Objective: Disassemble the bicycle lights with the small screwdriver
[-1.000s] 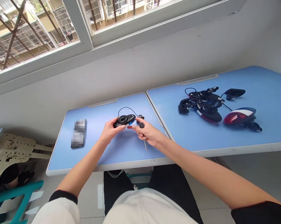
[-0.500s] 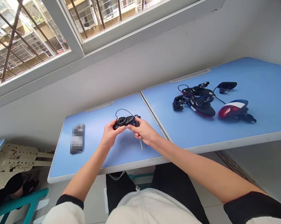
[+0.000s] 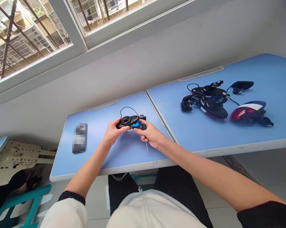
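Over the near part of the left tabletop, both hands hold a bike light. Its black back point(image 3: 125, 120) has a round ribbed grille, and a bright blue part point(image 3: 136, 124) shows under its right end. My left hand point(image 3: 114, 130) grips the left end, thumb along the near edge. My right hand point(image 3: 149, 133) is closed at the right end, thumb on the blue part. A screwdriver point(image 3: 147, 147) also sits in this hand, its metal shaft pointing down toward me. A thin black cord point(image 3: 130, 108) arches above the light. Fingers hide much of its underside.
Several similar bike lights point(image 3: 248, 110) with cords and black clamps lie on the right tabletop point(image 3: 204, 139). A blurred-out dark object point(image 3: 79, 138) rests on the left tabletop point(image 3: 62, 163). A seam divides the tables. Wall and barred window stand behind; another person's foot shows lower left.
More of the blue part now shows between the black back and my right thumb, as the back tilts slightly. The whole view has shifted a little; both hands keep their hold.
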### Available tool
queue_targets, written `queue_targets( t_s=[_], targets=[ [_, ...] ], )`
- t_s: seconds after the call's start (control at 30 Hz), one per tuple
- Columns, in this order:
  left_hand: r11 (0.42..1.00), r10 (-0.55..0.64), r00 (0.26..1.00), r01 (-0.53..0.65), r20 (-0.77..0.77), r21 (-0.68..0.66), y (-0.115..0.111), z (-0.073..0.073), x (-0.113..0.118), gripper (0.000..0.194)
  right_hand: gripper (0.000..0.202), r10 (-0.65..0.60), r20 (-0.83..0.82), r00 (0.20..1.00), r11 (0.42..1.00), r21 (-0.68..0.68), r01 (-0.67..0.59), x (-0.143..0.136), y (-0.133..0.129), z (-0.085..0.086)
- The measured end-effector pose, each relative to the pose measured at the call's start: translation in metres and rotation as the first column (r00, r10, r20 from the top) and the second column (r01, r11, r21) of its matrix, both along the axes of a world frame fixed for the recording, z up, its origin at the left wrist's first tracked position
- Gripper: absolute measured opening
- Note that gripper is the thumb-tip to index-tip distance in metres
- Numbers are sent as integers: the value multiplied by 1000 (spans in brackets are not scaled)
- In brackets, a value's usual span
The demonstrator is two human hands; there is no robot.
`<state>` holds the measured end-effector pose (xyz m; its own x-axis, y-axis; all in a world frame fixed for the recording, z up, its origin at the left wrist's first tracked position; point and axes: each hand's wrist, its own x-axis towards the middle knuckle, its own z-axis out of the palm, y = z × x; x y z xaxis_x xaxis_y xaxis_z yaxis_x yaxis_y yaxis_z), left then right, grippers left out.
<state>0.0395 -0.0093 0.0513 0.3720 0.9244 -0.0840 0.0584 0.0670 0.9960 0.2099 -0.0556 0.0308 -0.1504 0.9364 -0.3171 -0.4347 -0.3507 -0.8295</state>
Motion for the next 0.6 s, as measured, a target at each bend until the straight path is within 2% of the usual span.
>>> queue_targets(
  t_s=[0.1,0.27,0.33,0.43,0.6],
  targets=[
    [999,-6,1000,7,27,-41,4,-4,-1,46,57,-11,25,1000,999,-40,12,2,0,-3],
    [999,-30,999,31,22,-17,16,-7,-4,47,49,-31,83,996,998,-50,36,7,0,-8],
    [999,-41,999,42,-13,15,21,-9,-7,47,50,-14,115,993,998,-59,21,15,-2,-7],
    [998,2,994,6,-111,66,28,-15,-15,50,52,2,187,982,996,-83,14,32,-6,-4],
    [995,43,970,-20,-240,100,34,-27,-28,59,41,-51,280,959,993,-92,79,55,1,1]
  ],
)
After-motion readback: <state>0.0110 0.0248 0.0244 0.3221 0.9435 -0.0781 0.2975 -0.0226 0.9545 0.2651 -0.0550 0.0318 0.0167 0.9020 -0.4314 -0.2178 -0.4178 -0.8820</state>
